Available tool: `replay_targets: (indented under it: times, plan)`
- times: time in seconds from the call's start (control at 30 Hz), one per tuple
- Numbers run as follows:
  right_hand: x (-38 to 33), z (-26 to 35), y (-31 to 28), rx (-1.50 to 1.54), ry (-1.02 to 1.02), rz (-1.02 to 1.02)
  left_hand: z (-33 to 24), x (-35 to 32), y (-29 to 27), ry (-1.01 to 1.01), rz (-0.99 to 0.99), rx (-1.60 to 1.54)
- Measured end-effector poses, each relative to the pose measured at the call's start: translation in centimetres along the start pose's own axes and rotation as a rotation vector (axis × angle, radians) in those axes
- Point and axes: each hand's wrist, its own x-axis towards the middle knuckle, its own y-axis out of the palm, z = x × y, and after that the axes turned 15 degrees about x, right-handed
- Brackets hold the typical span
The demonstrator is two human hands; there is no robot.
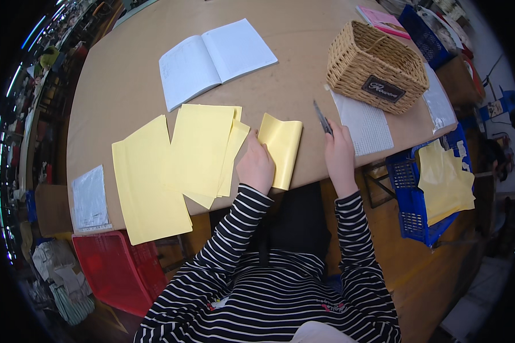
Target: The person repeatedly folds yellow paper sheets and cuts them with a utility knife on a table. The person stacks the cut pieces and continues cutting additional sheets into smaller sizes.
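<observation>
Left hand (pixel 256 166) touches the left edge of a curled sheet (pixel 286 154), yellow; fingers partly hidden, so how far this grip is closed cannot be told. Right hand (pixel 340 151): grip closed round a pointed tool (pixel 323 118), tip directed away from the body. Curled sheet located at the near edge of the bench (pixel 303 63), between the hands. Flat sheets (pixel 203 143) overlap to its left.

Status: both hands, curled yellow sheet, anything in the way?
Left hand holds curled yellow sheet. Right hand grips pointed tool, apart from sheet. Loose yellow sheets crowd left hand's left; none between hands.
</observation>
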Motion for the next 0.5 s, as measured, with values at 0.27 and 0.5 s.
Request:
replay_targets:
  times: [0.27, 0.5]
  plan:
    - [-3.6, 2.4, 1.0, -0.056, -0.204, 0.152, 0.0, 0.3, 0.3, 0.059, 0.009, 0.109]
    - [-3.2, 1.8, 1.8, -0.151, -0.197, 0.12, 0.3, 0.6, 0.6, 0.095, -0.005, 0.127]
